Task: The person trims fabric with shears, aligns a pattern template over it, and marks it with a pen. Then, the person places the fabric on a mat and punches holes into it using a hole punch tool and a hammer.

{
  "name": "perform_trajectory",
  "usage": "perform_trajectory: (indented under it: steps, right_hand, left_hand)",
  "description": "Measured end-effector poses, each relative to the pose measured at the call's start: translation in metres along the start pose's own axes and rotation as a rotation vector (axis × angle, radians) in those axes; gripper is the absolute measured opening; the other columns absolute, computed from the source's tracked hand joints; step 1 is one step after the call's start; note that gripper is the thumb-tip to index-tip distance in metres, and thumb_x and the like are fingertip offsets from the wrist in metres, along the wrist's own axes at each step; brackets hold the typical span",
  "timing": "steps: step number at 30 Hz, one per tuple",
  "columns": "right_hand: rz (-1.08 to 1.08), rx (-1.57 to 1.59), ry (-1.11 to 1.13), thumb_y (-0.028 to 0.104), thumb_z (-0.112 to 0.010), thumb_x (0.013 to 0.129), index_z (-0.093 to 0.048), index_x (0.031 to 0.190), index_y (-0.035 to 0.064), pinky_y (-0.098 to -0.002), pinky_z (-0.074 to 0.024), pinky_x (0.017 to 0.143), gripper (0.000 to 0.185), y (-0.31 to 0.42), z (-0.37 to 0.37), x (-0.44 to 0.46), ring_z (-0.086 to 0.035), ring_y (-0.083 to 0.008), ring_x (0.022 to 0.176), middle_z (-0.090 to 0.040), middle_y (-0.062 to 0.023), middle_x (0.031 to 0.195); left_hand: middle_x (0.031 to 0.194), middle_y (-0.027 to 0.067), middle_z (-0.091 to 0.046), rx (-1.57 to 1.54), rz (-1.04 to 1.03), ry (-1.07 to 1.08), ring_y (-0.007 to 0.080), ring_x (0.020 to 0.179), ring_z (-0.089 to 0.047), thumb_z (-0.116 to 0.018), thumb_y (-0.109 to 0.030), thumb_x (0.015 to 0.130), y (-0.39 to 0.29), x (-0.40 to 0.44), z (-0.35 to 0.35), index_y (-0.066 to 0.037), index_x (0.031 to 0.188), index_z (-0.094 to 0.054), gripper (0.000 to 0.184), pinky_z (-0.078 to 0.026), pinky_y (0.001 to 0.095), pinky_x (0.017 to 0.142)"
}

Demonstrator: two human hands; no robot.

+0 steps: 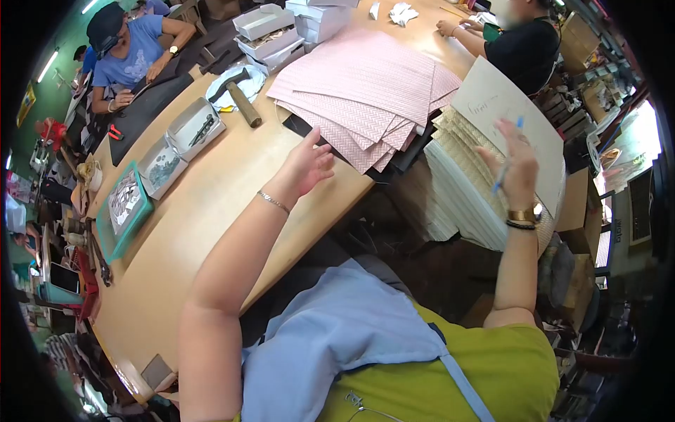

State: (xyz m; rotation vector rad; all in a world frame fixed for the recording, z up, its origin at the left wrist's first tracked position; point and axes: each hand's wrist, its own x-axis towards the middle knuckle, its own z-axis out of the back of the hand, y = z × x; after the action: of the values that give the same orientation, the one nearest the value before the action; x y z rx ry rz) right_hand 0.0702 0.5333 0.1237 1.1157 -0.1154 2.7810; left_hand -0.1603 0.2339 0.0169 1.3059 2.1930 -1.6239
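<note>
My left hand (309, 166) is raised over the table, fingers loosely bent and apart, with nothing in it. Just beyond it lies a fanned stack of pink patterned sheets (362, 77). My right hand (519, 165) holds a blue pen (500, 177), its fingers slightly blurred. Behind that hand stands a tall stack of cream woven-textured sheets (457, 151), topped by a plain board (485, 95) with handwriting on it. The lower part of the board is partly hidden by my right hand and forearm.
On the curved wooden table (232, 169) are a hammer (242, 102), white trays of small parts (193, 130), a teal tray (126, 204) and stacked white boxes (264, 32). One person (137, 53) works across the table, another (517, 49) at far right. A cardboard box (580, 207) stands at right.
</note>
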Motion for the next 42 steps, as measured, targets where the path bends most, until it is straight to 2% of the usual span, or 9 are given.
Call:
perform_trajectory:
  steps: [5, 11, 17, 20, 21, 25, 29, 34, 42]
  right_hand:
    - [0.154, 0.284, 0.317, 0.03, -0.083, 0.065, -0.056, 0.127, 0.0101, -0.0379, -0.0488, 0.091, 0.07, 0.068, -0.08, 0.013, -0.059, -0.0303, 0.112, -0.059, -0.0143, 0.127]
    - [0.235, 0.231, 0.334, 0.026, -0.082, 0.066, -0.045, 0.137, 0.0098, -0.043, -0.0462, 0.095, 0.083, 0.06, -0.148, 0.034, -0.055, -0.037, 0.116, -0.051, -0.0205, 0.135]
    - [-0.023, 0.342, 0.497, 0.006, -0.061, 0.076, -0.053, 0.131, 0.0126, -0.049, -0.0498, 0.08, 0.056, 0.069, -0.165, 0.052, -0.063, -0.037, 0.095, -0.063, -0.0216, 0.107]
    - [0.054, 0.345, 0.33, 0.004, -0.056, 0.077, -0.062, 0.118, 0.0116, -0.0437, -0.0513, 0.064, 0.042, 0.062, -0.178, 0.05, -0.064, -0.0389, 0.073, -0.064, -0.0202, 0.079]
    - [0.069, 0.35, 0.293, 0.004, -0.056, 0.077, -0.062, 0.117, 0.0116, -0.044, -0.0513, 0.064, 0.041, 0.059, -0.182, 0.053, -0.064, -0.0388, 0.073, -0.064, -0.02, 0.079]
    - [0.192, 0.402, 0.163, 0.003, -0.057, 0.075, -0.063, 0.112, 0.0116, -0.0443, -0.0504, 0.061, 0.038, 0.06, -0.172, 0.065, -0.063, -0.0374, 0.067, -0.063, -0.0182, 0.072]
    - [0.284, 0.392, 0.179, 0.002, -0.055, 0.077, -0.063, 0.115, 0.0142, -0.0425, -0.0487, 0.056, 0.041, 0.079, -0.147, 0.063, -0.061, -0.034, 0.061, -0.06, -0.0155, 0.065]
    - [0.377, 0.359, 0.285, 0.006, -0.054, 0.082, -0.066, 0.108, 0.0129, -0.0387, -0.0482, 0.054, 0.03, 0.114, -0.118, 0.046, -0.061, -0.0274, 0.06, -0.061, -0.0119, 0.068]
    - [0.4, 0.4, 0.351, 0.005, -0.054, 0.084, -0.064, 0.1, 0.0061, -0.0388, -0.0494, 0.058, 0.019, 0.152, -0.096, 0.034, -0.063, -0.0284, 0.07, -0.064, -0.0119, 0.075]
  left_hand:
    - [0.138, 0.0144, -0.044, 0.079, -0.046, -0.086, 0.0238, 0.121, -0.045, -0.048, -0.056, 0.093, 0.002, 0.027, -0.015, -0.005, 0.142, -0.033, 0.072, -0.037, 0.0436, 0.098]
    - [0.093, -0.0022, -0.06, 0.061, -0.036, 0.023, 0.0094, 0.08, -0.048, -0.051, -0.052, 0.093, -0.029, 0.044, -0.017, -0.017, 0.114, -0.054, 0.041, -0.031, 0.0248, 0.065]
    - [0.101, -0.0084, -0.063, 0.043, -0.091, 0.023, 0.007, 0.093, -0.054, -0.055, -0.05, 0.092, -0.071, 0.022, -0.053, -0.022, 0.107, -0.056, 0.032, -0.035, 0.0288, 0.079]
    - [0.119, -0.0008, -0.058, 0.049, -0.07, -0.131, 0.0135, 0.108, -0.051, -0.058, -0.053, 0.089, -0.05, 0.043, -0.04, -0.018, 0.113, -0.053, 0.043, -0.035, 0.0395, 0.092]
    - [0.137, 0.0092, -0.046, -0.003, -0.107, -0.161, 0.025, 0.124, -0.043, -0.064, -0.063, 0.08, -0.043, 0.036, -0.043, -0.011, 0.131, -0.044, 0.076, -0.025, 0.0536, 0.106]
    - [0.148, 0.0171, -0.033, -0.226, -0.025, -0.12, 0.0339, 0.137, -0.031, -0.063, -0.082, 0.063, -0.037, 0.023, -0.043, -0.005, 0.149, -0.02, 0.123, -0.012, 0.0607, 0.112]
    - [0.142, 0.0167, -0.043, -0.142, -0.119, 0.199, 0.0324, 0.13, -0.043, -0.056, -0.085, 0.066, -0.055, 0.001, -0.04, 0.0, 0.145, -0.028, 0.119, -0.028, 0.0575, 0.108]
    - [0.106, 0.0231, -0.065, -0.328, -0.147, 0.121, 0.0335, 0.094, -0.066, -0.067, -0.036, 0.085, -0.047, 0.014, -0.036, 0.006, 0.121, -0.049, 0.058, -0.055, 0.0468, 0.086]
    - [0.098, 0.0207, -0.06, -0.343, -0.364, -0.207, 0.0336, 0.089, -0.064, -0.059, -0.003, 0.08, -0.002, 0.039, -0.011, 0.011, 0.113, -0.049, 0.037, -0.055, 0.0456, 0.082]
